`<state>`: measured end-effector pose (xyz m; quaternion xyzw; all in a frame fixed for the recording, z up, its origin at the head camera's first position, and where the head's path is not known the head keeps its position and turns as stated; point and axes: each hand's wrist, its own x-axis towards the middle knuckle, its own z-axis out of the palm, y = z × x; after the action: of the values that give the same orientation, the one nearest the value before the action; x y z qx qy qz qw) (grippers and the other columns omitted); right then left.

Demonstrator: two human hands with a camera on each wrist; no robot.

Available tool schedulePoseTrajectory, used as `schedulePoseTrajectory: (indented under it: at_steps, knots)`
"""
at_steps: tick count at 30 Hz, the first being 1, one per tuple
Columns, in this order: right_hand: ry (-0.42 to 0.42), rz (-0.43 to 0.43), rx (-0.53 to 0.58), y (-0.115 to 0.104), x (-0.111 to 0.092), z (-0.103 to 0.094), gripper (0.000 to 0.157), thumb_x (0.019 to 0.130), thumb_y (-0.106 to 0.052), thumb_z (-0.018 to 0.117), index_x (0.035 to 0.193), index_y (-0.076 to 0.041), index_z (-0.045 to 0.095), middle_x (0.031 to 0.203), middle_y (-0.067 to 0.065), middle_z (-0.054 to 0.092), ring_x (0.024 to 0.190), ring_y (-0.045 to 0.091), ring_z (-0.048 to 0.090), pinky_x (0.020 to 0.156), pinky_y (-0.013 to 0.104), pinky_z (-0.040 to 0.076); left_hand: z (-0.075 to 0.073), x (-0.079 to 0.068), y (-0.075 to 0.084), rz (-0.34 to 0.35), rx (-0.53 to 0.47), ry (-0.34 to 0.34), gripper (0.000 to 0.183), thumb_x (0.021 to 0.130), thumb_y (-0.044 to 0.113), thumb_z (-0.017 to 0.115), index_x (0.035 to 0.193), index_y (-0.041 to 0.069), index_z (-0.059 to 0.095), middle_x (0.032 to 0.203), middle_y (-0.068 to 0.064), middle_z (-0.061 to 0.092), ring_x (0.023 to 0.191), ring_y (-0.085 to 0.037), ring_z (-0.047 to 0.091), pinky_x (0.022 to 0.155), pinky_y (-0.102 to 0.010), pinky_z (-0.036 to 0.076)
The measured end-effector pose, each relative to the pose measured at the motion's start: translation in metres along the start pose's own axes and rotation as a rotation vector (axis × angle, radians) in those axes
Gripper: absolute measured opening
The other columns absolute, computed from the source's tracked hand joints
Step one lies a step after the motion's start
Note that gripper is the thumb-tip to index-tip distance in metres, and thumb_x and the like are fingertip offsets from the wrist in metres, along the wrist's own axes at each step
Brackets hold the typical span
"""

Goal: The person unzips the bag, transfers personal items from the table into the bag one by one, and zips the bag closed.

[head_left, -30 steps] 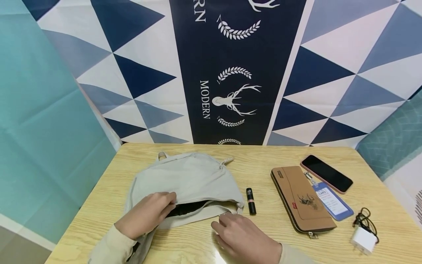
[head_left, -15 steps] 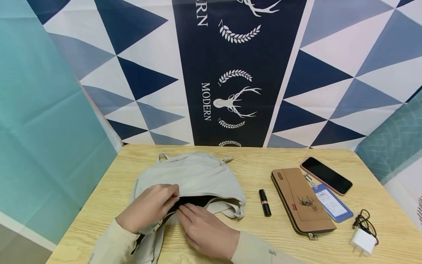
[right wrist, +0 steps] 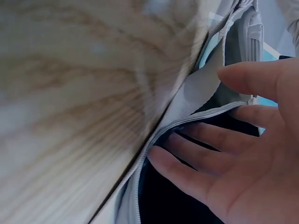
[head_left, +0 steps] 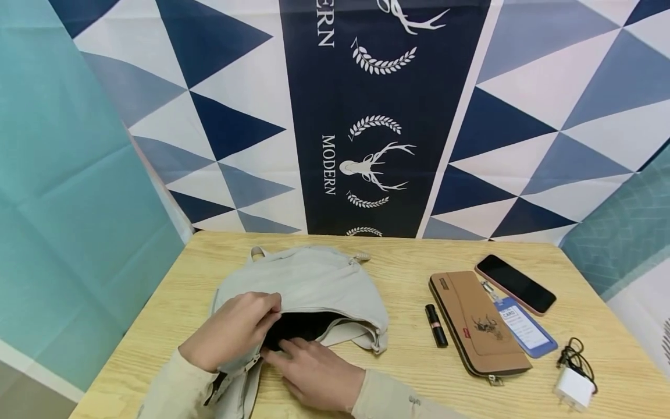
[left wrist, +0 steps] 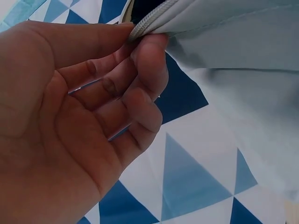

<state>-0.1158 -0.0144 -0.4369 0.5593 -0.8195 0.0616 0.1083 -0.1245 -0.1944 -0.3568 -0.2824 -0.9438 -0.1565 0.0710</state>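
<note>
A pale grey backpack lies on the table with its zipped mouth gaping toward me, dark inside. My left hand pinches the upper zipper edge between thumb and fingertips, holding it raised. At the lower edge of the mouth is my right hand. The right wrist view shows its fingers loosely extended inside the lower zipper edge, the thumb apart from them; they grip nothing visible. A black lipstick tube with a pink band lies right of the backpack, close to a brown wallet.
Right of the wallet lie a blue card holder and a phone in a pink case. A white charger with a black cable sits near the right side. A patterned cloth hangs behind the wooden table.
My right hand has moved left from the backpack's right corner into its mouth, which gapes wider. The lipstick has rolled right toward the wallet. My left hand keeps its pinch.
</note>
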Motion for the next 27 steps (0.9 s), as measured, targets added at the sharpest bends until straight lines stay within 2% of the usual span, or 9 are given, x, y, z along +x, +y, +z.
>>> schedulePoseTrajectory:
  at_steps: [8,12,17,23,27]
  knots:
    - [0.004,-0.003,0.016,0.003,-0.001,0.005,0.049,0.09,-0.023,0.05,0.136,-0.021,0.034,0.116,0.007,0.057,0.102,0.017,0.057,0.08,0.027,0.048,-0.01,-0.004,-0.003,-0.025,0.054,0.072,0.024,0.088,0.014,0.055,0.07,0.026,0.045,0.059,0.016,0.039,0.05,0.0,0.038,0.05,-0.017,0.035]
    - [-0.016,-0.017,-0.039,0.001,-0.002,0.008,0.049,0.09,-0.026,0.05,0.137,-0.023,0.034,0.117,0.007,0.057,0.102,0.019,0.057,0.08,0.028,0.049,-0.017,-0.007,-0.005,-0.036,0.094,0.129,0.022,0.088,0.016,0.057,0.072,0.027,0.045,0.059,0.017,0.038,0.05,0.0,0.038,0.051,-0.017,0.035]
    - [-0.071,-0.021,-0.087,0.0,-0.005,0.007,0.047,0.092,-0.029,0.048,0.137,-0.027,0.034,0.117,0.008,0.057,0.101,0.023,0.057,0.08,0.032,0.048,-0.025,-0.008,-0.007,-0.042,0.1,0.189,0.02,0.088,0.017,0.057,0.075,0.027,0.047,0.061,0.017,0.039,0.05,0.0,0.037,0.05,-0.018,0.034]
    - [-0.162,-0.019,-0.053,-0.002,-0.006,0.004,0.043,0.093,-0.03,0.046,0.135,-0.033,0.037,0.123,0.01,0.052,0.109,0.026,0.052,0.088,0.034,0.045,-0.034,-0.012,-0.01,-0.069,0.108,0.243,0.017,0.087,0.016,0.058,0.076,0.026,0.049,0.063,0.017,0.04,0.051,0.0,0.037,0.049,-0.018,0.033]
    - [-0.203,-0.009,-0.059,-0.006,-0.006,0.003,0.039,0.093,-0.032,0.047,0.132,-0.034,0.042,0.127,0.013,0.049,0.114,0.03,0.048,0.089,0.037,0.044,-0.041,-0.015,-0.012,-0.1,0.101,0.267,0.015,0.088,0.016,0.057,0.078,0.026,0.051,0.065,0.017,0.042,0.051,0.0,0.038,0.049,-0.019,0.034]
